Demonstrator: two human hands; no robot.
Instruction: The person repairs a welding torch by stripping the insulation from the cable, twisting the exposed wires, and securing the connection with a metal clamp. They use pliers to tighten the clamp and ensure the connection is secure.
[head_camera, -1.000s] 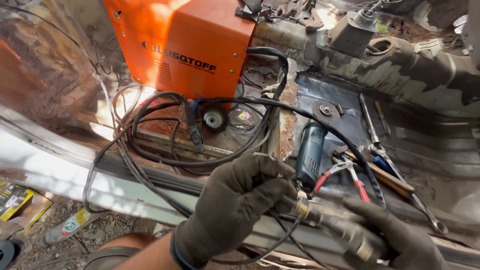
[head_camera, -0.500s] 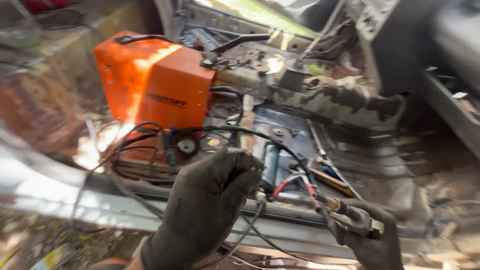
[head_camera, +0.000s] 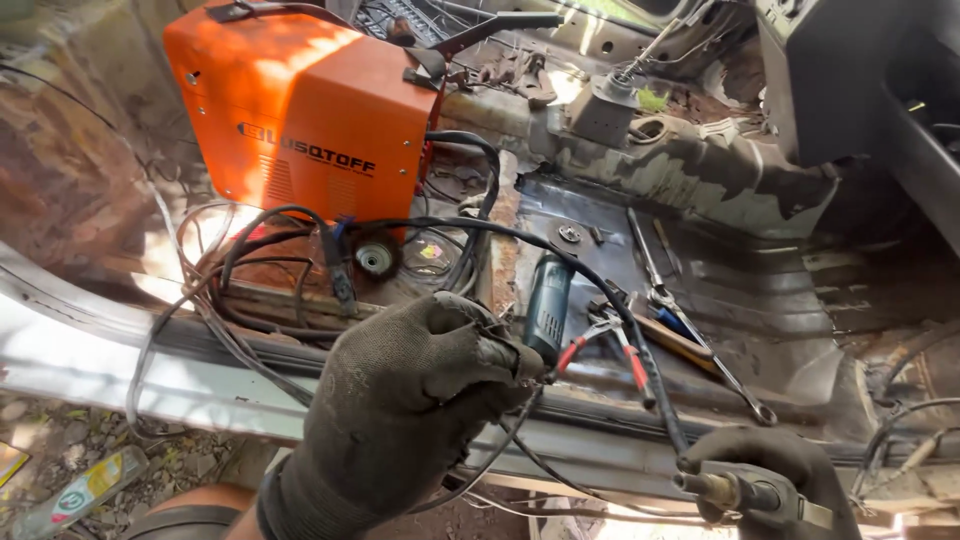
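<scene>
My left hand (head_camera: 400, 420), in a dark work glove, is closed at the centre of the view, above the car's door sill (head_camera: 120, 370). Its fingertips pinch a thin dark wire (head_camera: 500, 450) that trails down and to the right. My right hand (head_camera: 775, 480), also gloved, sits at the bottom right edge and grips a welding torch (head_camera: 715, 490) with a brass-coloured end. A thick black cable (head_camera: 650, 370) rises from the torch and arcs back toward the orange welding machine (head_camera: 310, 110). The two hands are apart.
On the bare metal car floor (head_camera: 760, 290) lie an angle grinder (head_camera: 548, 305), red-handled pliers (head_camera: 615, 340), a long wrench (head_camera: 700, 345) and coils of black cable (head_camera: 250, 290). A plastic bottle (head_camera: 85, 490) lies on the ground outside, bottom left.
The hands were together at the torch's tip a second ago and have since drawn apart. The right hand with the torch has dropped to the lower right; the view has tilted and shifted.
</scene>
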